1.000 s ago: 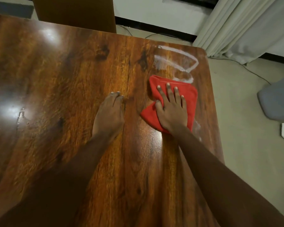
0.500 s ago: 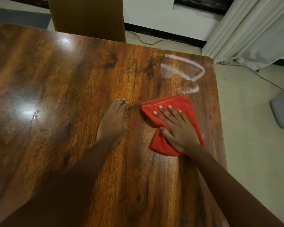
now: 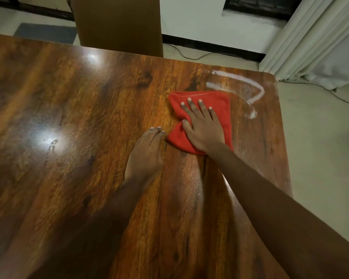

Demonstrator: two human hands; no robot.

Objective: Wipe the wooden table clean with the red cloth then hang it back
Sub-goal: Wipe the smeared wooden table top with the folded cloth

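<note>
Head view down onto glossy wooden table (image 3: 69, 117), grain running toward its far edge, lamp glare and a few droplets (image 3: 52, 144) on its left half. White smear (image 3: 250, 83) curling beside its far right corner. Beyond its far edge: brown panel (image 3: 119, 25), grey mat (image 3: 44, 34), cable (image 3: 199, 55) on pale floor, white curtain (image 3: 310, 37).

Table's left and near edges cut off by frame. Grey shape off its right side too cropped to identify. Forearms blurred.

Red cloth (image 3: 220, 103) on table near far right corner, crumpled, middle hidden under right hand (image 3: 204, 127). Long axis roughly near-to-far; folded edge facing table's far edge. Right hand flat, fingers spread, pressing cloth down. Left hand (image 3: 147, 152) flat on bare wood nearer table's middle, fingers straight, holding nothing.
</note>
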